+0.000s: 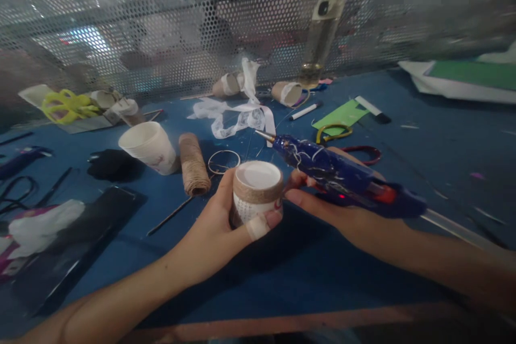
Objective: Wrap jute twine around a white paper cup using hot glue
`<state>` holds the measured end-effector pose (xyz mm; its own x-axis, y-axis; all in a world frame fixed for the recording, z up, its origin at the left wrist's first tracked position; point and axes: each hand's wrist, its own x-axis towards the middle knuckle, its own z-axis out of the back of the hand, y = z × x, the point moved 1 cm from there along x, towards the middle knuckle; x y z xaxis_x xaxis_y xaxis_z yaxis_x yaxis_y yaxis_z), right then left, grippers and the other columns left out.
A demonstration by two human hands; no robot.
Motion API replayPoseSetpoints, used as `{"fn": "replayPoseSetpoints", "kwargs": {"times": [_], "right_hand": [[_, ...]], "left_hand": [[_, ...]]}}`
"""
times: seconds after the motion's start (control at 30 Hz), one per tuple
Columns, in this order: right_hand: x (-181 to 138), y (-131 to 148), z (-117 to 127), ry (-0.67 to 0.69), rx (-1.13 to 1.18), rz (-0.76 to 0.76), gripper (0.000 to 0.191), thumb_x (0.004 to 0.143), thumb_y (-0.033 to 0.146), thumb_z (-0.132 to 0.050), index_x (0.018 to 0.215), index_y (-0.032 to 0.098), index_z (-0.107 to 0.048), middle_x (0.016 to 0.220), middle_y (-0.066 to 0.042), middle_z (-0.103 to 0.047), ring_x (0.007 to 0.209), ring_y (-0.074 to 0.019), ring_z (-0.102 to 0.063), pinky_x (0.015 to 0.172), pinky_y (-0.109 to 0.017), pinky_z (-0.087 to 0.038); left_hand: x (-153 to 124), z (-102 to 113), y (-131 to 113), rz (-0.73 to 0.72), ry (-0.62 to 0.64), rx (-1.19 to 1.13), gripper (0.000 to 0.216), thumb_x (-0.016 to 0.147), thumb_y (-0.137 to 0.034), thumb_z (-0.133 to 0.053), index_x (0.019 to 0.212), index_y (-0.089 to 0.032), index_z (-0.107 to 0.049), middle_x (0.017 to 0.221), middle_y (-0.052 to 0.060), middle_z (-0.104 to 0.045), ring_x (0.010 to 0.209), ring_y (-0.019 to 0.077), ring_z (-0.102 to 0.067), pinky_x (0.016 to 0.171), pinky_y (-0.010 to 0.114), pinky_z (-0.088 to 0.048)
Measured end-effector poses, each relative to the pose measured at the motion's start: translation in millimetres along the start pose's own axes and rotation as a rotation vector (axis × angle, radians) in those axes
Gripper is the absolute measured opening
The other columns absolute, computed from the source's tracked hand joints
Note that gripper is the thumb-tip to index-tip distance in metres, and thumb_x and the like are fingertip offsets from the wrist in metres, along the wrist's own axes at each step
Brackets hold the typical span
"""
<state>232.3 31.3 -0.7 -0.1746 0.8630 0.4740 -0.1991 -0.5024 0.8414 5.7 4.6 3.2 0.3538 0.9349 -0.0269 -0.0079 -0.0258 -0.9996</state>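
My left hand [226,215] is wrapped round a small paper cup [258,188] that has twine wound about its rim and white lace below; a plaster covers my thumb. A blue hot glue gun [334,169] rests in my right hand [318,201], whose fingers curl under its body. The gun's metal tip points up and to the left, just above and behind the cup, not touching it. A clear glue stick [455,228] pokes out of the back of the gun.
On the blue table: a plain white paper cup [151,146], a twine spool [193,164], white lace ribbon [237,115], a wire ring [223,161], scissors [346,140], green paper [342,114], markers, yellow scissors [66,106], a dark phone [92,226]. A perforated metal screen [181,21] closes the back.
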Motion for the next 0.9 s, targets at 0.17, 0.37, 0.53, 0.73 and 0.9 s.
{"fn": "replayPoseSetpoints", "kwargs": {"times": [0.17,0.37,0.53,0.73,0.9], "right_hand": [[1.0,-0.2,-0.9,0.002,0.013,0.022,0.022,0.09,0.029,-0.09,0.088,0.032,-0.069,0.085,0.008,-0.072,0.078,-0.0153,-0.074,0.071,-0.03,-0.064],[2.4,-0.9,-2.1,-0.003,-0.008,0.038,0.022,0.091,0.029,-0.09,0.089,0.032,-0.068,0.087,0.008,-0.072,0.08,-0.0147,-0.074,0.074,-0.03,-0.064],[3.5,-0.5,-0.7,0.01,-0.002,0.022,0.024,0.089,0.028,-0.091,0.087,0.031,-0.067,0.084,0.007,-0.072,0.076,-0.0164,-0.074,0.071,-0.032,-0.065],[4.8,3.6,0.8,0.014,-0.004,-0.018,0.028,0.087,0.028,-0.092,0.085,0.031,-0.064,0.081,0.007,-0.071,0.072,-0.0167,-0.072,0.069,-0.034,-0.063],[5.3,4.3,0.2,0.005,0.013,-0.026,0.026,0.087,0.027,-0.089,0.084,0.031,-0.064,0.081,0.007,-0.073,0.074,-0.0165,-0.074,0.07,-0.032,-0.063]], "left_hand": [[-0.9,-2.3,-1.9,0.001,-0.009,-0.006,0.054,0.097,-0.043,-0.088,0.139,-0.028,-0.058,0.136,0.001,-0.078,0.126,0.0196,-0.073,0.109,0.03,-0.058],[-0.3,-1.2,-1.5,0.01,-0.013,0.014,0.056,0.095,-0.045,-0.089,0.14,-0.027,-0.059,0.134,0.003,-0.078,0.126,0.0221,-0.073,0.108,0.032,-0.059],[-0.1,-0.3,-1.1,0.002,0.013,-0.005,0.053,0.097,-0.041,-0.088,0.14,-0.027,-0.06,0.135,0.004,-0.078,0.126,0.0234,-0.074,0.109,0.034,-0.06],[1.3,-0.4,-3.7,0.054,0.032,-0.032,0.054,0.096,-0.04,-0.088,0.142,-0.027,-0.061,0.136,0.006,-0.079,0.13,0.0271,-0.073,0.113,0.037,-0.058],[1.9,1.8,-4.1,0.098,0.057,-0.071,0.062,0.095,-0.044,-0.089,0.147,-0.026,-0.061,0.147,0.007,-0.077,0.14,0.0292,-0.069,0.117,0.037,-0.056]]}}
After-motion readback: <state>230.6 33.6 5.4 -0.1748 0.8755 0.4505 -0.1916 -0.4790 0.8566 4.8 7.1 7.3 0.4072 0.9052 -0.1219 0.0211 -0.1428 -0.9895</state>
